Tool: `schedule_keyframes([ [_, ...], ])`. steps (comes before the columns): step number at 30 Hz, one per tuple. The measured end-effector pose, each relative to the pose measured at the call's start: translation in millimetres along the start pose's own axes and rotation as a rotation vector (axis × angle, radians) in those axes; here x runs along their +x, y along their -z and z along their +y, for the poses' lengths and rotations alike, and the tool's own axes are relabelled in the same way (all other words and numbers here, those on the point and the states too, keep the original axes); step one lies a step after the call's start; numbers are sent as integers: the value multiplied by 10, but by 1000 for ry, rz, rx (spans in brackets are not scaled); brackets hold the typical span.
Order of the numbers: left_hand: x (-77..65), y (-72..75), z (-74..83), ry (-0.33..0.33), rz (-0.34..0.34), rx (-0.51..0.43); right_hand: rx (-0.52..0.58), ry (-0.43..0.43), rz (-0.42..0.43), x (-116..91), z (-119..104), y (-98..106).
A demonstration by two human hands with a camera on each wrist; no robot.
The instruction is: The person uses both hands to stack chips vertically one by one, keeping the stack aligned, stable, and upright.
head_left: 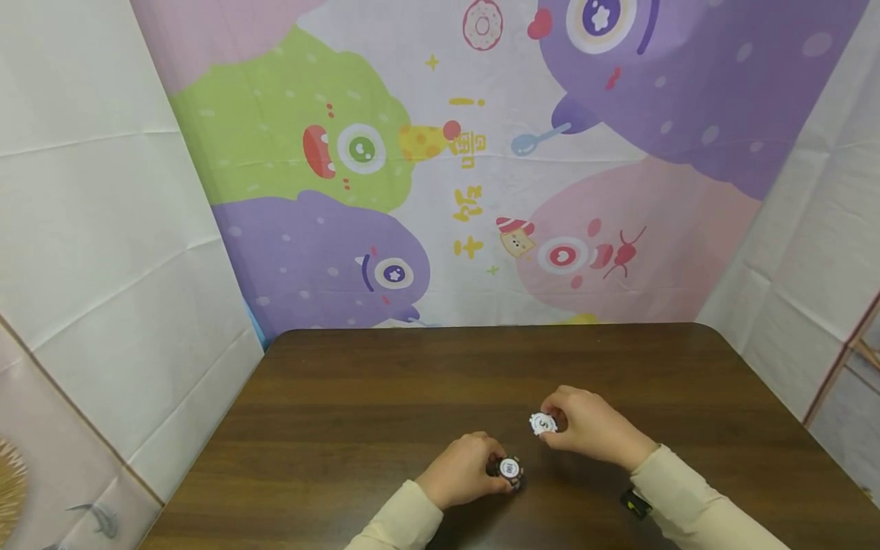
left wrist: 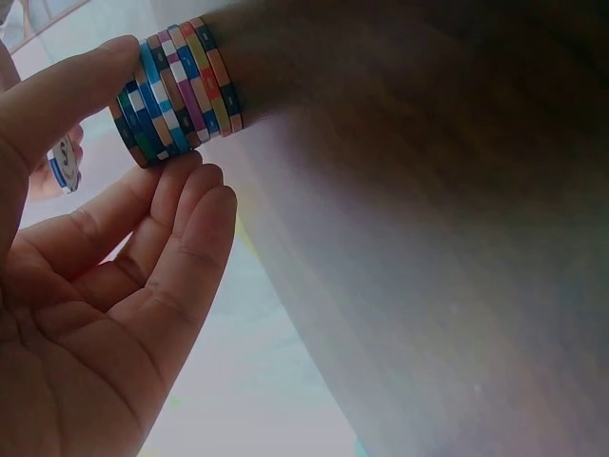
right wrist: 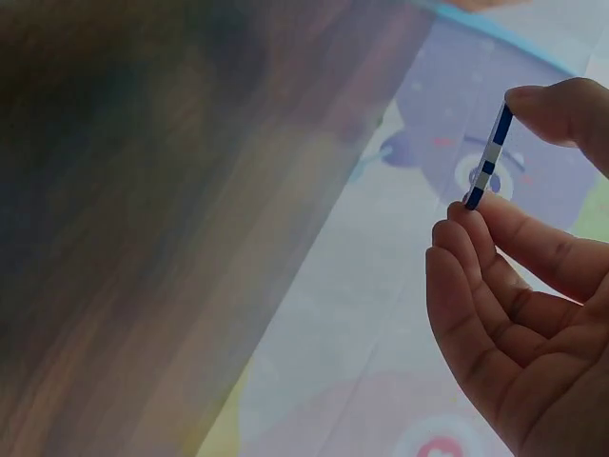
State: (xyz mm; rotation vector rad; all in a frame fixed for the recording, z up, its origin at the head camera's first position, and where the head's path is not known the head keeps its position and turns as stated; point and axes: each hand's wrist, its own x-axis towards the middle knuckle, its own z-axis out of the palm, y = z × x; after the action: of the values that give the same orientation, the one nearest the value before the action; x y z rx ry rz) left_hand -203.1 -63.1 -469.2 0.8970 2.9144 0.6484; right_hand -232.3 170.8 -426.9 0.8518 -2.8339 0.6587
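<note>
A short stack of poker chips (head_left: 510,469), its black-edged top chip marked 100, stands on the brown table near the front. My left hand (head_left: 457,467) grips the stack's sides between thumb and fingers. In the left wrist view the stack (left wrist: 181,90) shows several layers with edges of differing colours. To the right and slightly farther back, my right hand (head_left: 593,428) pinches a single white poker chip (head_left: 543,424) marked 5. Seen edge-on in the right wrist view, that chip (right wrist: 488,157) has a blue and white rim. It is apart from the stack.
The dark wood table (head_left: 357,397) has rounded far corners. Behind it hangs a cloth (head_left: 481,298) printed with cartoon monsters, and pale curtains (head_left: 124,229) flank both sides. A small black item (head_left: 635,504) shows by my right sleeve.
</note>
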Motion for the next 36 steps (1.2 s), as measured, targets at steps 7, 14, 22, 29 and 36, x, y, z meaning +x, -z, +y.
schedule_keyframes([
  [7, -3, -7, -4, 12, 3, -7, 46, 37, -64, 13, -124, -100],
  [14, 2, -3, -6, 2, 1, -26, 74, 96, -116, 10, -231, -170],
  [22, -5, 3, -9, 6, -2, -2, 105, 135, -138, 13, -291, -253],
  [29, -5, 6, -1, 10, -1, -10, 95, 149, -152, 17, -307, -320],
  [36, -11, 13, -5, 10, -15, -26, 107, 151, -165, 22, -335, -337],
])
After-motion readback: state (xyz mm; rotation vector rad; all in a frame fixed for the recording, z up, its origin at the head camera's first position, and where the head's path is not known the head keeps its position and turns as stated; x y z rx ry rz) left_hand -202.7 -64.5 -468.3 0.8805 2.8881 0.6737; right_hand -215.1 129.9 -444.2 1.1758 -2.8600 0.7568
